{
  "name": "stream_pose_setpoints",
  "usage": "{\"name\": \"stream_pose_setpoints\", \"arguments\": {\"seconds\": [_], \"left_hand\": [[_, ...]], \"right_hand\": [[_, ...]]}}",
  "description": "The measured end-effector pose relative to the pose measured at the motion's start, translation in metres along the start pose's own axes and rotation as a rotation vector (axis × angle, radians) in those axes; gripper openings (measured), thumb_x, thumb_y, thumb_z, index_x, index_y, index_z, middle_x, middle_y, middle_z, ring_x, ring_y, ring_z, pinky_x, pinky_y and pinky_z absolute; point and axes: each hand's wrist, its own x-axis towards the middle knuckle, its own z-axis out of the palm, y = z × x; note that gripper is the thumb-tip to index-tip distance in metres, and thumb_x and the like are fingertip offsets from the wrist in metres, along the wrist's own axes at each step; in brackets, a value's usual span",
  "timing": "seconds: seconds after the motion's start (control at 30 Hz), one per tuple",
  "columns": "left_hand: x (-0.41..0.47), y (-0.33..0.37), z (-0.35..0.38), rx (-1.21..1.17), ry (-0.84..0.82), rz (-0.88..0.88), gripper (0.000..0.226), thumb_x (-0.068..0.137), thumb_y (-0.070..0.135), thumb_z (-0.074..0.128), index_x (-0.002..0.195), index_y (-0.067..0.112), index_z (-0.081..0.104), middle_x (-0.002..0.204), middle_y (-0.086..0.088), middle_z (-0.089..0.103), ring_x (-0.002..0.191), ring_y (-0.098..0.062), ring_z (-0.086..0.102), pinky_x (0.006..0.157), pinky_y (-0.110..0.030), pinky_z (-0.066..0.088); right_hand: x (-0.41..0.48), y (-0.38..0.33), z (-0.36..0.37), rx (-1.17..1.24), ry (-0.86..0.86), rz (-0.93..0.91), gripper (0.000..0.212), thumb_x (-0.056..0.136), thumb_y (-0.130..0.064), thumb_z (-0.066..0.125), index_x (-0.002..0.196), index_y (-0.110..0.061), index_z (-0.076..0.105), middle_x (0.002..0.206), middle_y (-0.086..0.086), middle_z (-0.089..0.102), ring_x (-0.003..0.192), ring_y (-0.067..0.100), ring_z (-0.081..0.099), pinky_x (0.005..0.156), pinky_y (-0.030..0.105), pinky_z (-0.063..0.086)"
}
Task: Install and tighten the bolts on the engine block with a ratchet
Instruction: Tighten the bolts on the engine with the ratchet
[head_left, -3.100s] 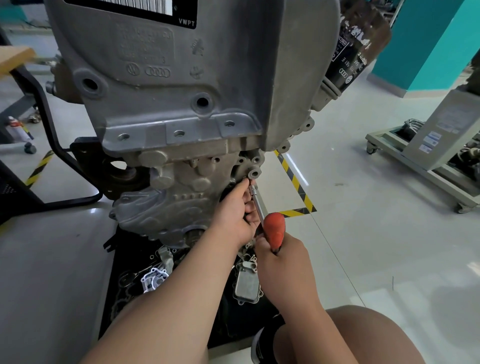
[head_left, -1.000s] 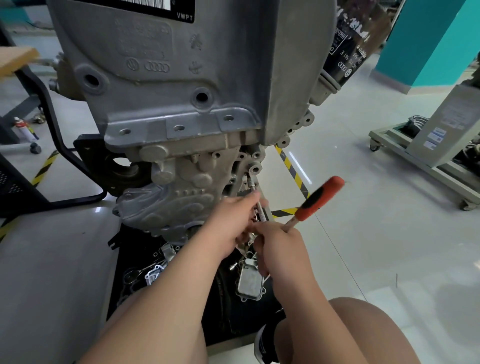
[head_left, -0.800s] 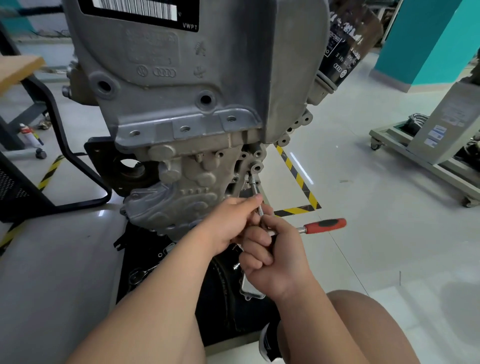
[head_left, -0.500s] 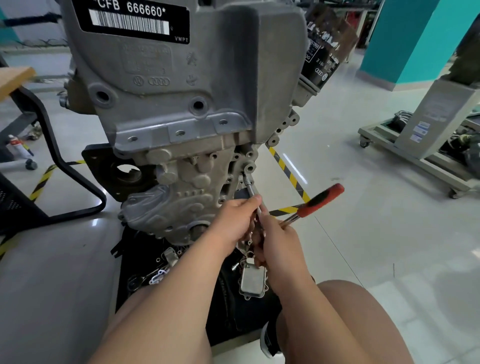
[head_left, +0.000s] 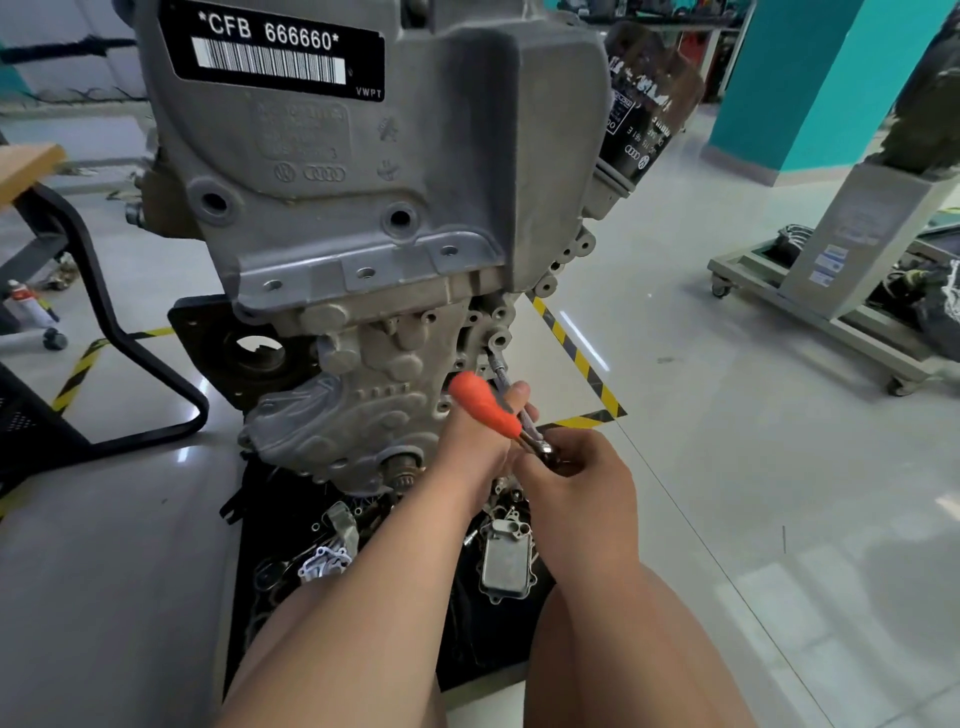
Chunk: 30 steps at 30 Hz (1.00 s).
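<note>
Crouching close, the person works low on the engine block (head_left: 363, 182), which looms above both grips. The left grip (head_left: 475, 441) pinches the extension bar (head_left: 500, 370), thumb laid alongside, probably to keep the socket square on the bolt. The bolt itself is hidden at the flange boss (head_left: 497, 341) just above that grip. The ratchet (head_left: 485, 405) crosses in front of the left grip, its orange handle pointing up and left. The right grip (head_left: 582, 473), touching the left one, curls tight round the ratchet's head, I'd guess for short, controlled swings. Spare parts lie on a black mat (head_left: 270, 499) below both grips.
</note>
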Motion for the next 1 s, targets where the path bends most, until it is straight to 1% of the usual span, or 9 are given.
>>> {"name": "stream_pose_setpoints", "arguments": {"seconds": [0.1, 0.13, 0.2, 0.27, 0.37, 0.53, 0.67, 0.87, 1.0], "left_hand": [[0.0, 0.002, -0.006, 0.018, 0.027, -0.047, 0.042, 0.092, 0.034, 0.06, 0.055, 0.016, 0.067, 0.067, -0.008, 0.053, 0.05, -0.016, 0.046, 0.045, -0.022, 0.032], [0.0, 0.003, -0.01, 0.02, 0.017, -0.057, 0.046, 0.093, 0.036, 0.058, 0.053, 0.018, 0.07, 0.069, -0.009, 0.05, 0.052, -0.016, 0.041, 0.047, -0.023, 0.03], [-0.002, 0.006, -0.017, 0.02, -0.031, -0.065, 0.046, 0.095, 0.038, 0.054, 0.058, 0.021, 0.074, 0.062, -0.004, 0.044, 0.047, -0.012, 0.033, 0.044, -0.021, 0.026], [-0.005, 0.003, -0.021, 0.056, -0.094, -0.065, 0.039, 0.098, 0.035, 0.05, 0.074, 0.016, 0.075, 0.049, 0.006, 0.033, 0.037, -0.007, 0.025, 0.038, -0.014, 0.02], [-0.011, -0.003, -0.019, 0.152, -0.151, -0.086, 0.031, 0.098, 0.033, 0.049, 0.09, 0.013, 0.07, 0.042, 0.013, 0.035, 0.035, -0.005, 0.03, 0.038, -0.014, 0.023], [-0.012, -0.005, -0.018, 0.152, -0.138, -0.038, 0.033, 0.099, 0.029, 0.048, 0.077, 0.018, 0.071, 0.04, 0.015, 0.043, 0.034, -0.002, 0.04, 0.037, -0.012, 0.03], [-0.011, -0.009, -0.018, 0.143, -0.098, -0.013, 0.037, 0.097, 0.03, 0.052, 0.067, 0.019, 0.071, 0.041, 0.014, 0.041, 0.033, -0.003, 0.036, 0.037, -0.013, 0.031], [-0.01, -0.012, -0.013, 0.17, -0.065, 0.009, 0.037, 0.095, 0.031, 0.055, 0.065, 0.022, 0.074, 0.043, 0.011, 0.035, 0.038, -0.007, 0.027, 0.041, -0.019, 0.024], [-0.012, -0.013, -0.012, 0.167, -0.059, 0.019, 0.036, 0.094, 0.034, 0.055, 0.064, 0.024, 0.074, 0.054, 0.0, 0.048, 0.044, -0.012, 0.033, 0.044, -0.021, 0.026]], "right_hand": [[-0.005, -0.003, 0.006, 0.269, -0.039, 0.11, 0.008, 0.08, -0.023, 0.075, 0.077, -0.018, 0.069, 0.07, -0.001, 0.072, 0.066, 0.009, 0.07, 0.06, 0.018, 0.055], [-0.007, -0.004, 0.008, 0.395, -0.069, 0.153, 0.017, 0.085, -0.023, 0.071, 0.071, -0.015, 0.069, 0.069, 0.005, 0.073, 0.067, 0.015, 0.072, 0.058, 0.023, 0.057], [-0.007, -0.006, 0.01, 0.676, -0.08, 0.28, 0.026, 0.095, -0.025, 0.06, 0.078, -0.006, 0.067, 0.068, 0.012, 0.073, 0.065, 0.021, 0.073, 0.051, 0.022, 0.055], [-0.003, -0.007, 0.01, 0.888, -0.056, 0.462, 0.031, 0.101, -0.029, 0.051, 0.09, -0.001, 0.061, 0.061, 0.007, 0.07, 0.056, 0.017, 0.07, 0.045, 0.021, 0.052], [0.003, -0.005, 0.008, 0.928, -0.084, 0.649, 0.034, 0.103, -0.032, 0.044, 0.089, -0.005, 0.059, 0.051, 0.003, 0.064, 0.041, 0.011, 0.061, 0.039, 0.018, 0.048], [0.003, -0.001, 0.006, 0.891, -0.237, 0.744, 0.04, 0.104, -0.035, 0.039, 0.083, -0.007, 0.06, 0.046, -0.002, 0.05, 0.033, 0.009, 0.045, 0.035, 0.017, 0.039], [0.004, 0.001, 0.006, 0.865, -0.254, 0.693, 0.032, 0.102, -0.034, 0.044, 0.09, -0.009, 0.06, 0.049, 0.0, 0.049, 0.036, 0.01, 0.046, 0.036, 0.02, 0.04], [-0.001, 0.012, 0.01, 0.579, -0.134, 0.338, 0.019, 0.096, -0.025, 0.058, 0.097, -0.009, 0.068, 0.05, -0.002, 0.053, 0.044, 0.013, 0.05, 0.043, 0.024, 0.042], [-0.005, 0.011, 0.01, 0.558, -0.079, 0.25, 0.011, 0.093, -0.017, 0.062, 0.1, -0.013, 0.07, 0.054, -0.001, 0.056, 0.046, 0.013, 0.048, 0.043, 0.022, 0.04]]}}
